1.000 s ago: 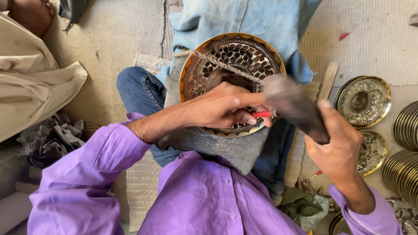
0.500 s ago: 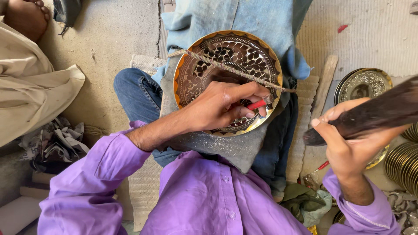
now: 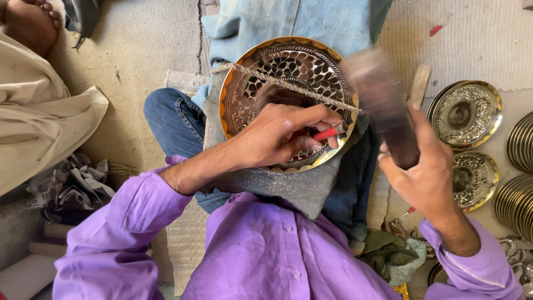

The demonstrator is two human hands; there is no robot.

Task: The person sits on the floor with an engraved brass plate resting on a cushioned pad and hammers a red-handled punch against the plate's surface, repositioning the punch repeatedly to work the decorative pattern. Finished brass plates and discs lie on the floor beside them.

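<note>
A round engraved brass plate (image 3: 261,72) rests on my lap over a grey cloth pad (image 3: 288,189), with a twisted cord (image 3: 277,83) stretched across it. My left hand (image 3: 283,136) lies on the plate and grips a red-handled chisel (image 3: 327,133) whose tip touches the metal. My right hand (image 3: 425,172) holds a dark wooden mallet (image 3: 380,103), blurred by motion, just above and to the right of the chisel.
Finished engraved plates (image 3: 465,114) and stacks of brass plates (image 3: 519,178) lie on the floor at the right. A wooden stick (image 3: 419,83) lies beside them. Another person's foot (image 3: 30,22) and beige cloth (image 3: 44,128) are at the left, rags (image 3: 72,186) below.
The mallet, drawn out to the right half a second ago, has swung back in over the chisel. My left hand and the chisel have stayed on the plate.
</note>
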